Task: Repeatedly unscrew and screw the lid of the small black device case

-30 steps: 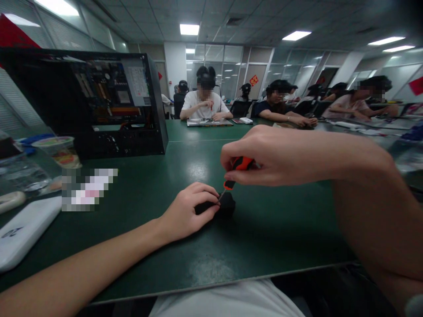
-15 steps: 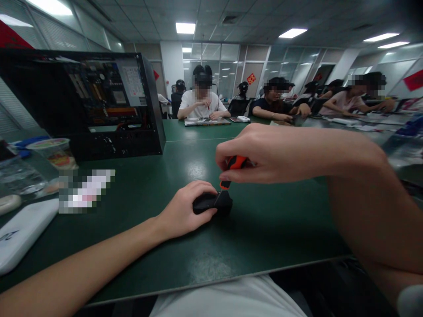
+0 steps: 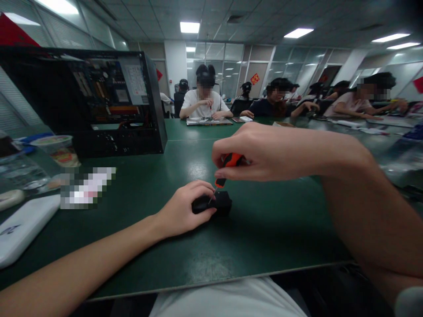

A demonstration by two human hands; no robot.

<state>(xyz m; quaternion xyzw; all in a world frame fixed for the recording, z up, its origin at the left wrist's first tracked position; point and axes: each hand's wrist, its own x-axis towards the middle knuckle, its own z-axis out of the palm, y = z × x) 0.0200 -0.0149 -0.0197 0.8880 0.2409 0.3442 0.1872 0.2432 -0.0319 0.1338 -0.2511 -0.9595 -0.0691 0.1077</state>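
My left hand [image 3: 185, 209] lies on the green table [image 3: 264, 229], fingers curled round a small black part [image 3: 218, 203] and pressing it down. Above it my right hand [image 3: 261, 152] is closed on an orange and black screwdriver [image 3: 228, 165]. The thin tip slants down and left onto the top of the black part, beside my left fingertips.
An open black computer case [image 3: 99, 105] stands at the back left. A food cup [image 3: 56, 147], a clear bottle [image 3: 20, 171] and a white flat device [image 3: 23, 229] sit along the left edge. Other people work at the far end of the table.
My right hand with the screwdriver has drifted slightly left and the tip now slants onto the part's top. The left hand keeps its grip on the black part.
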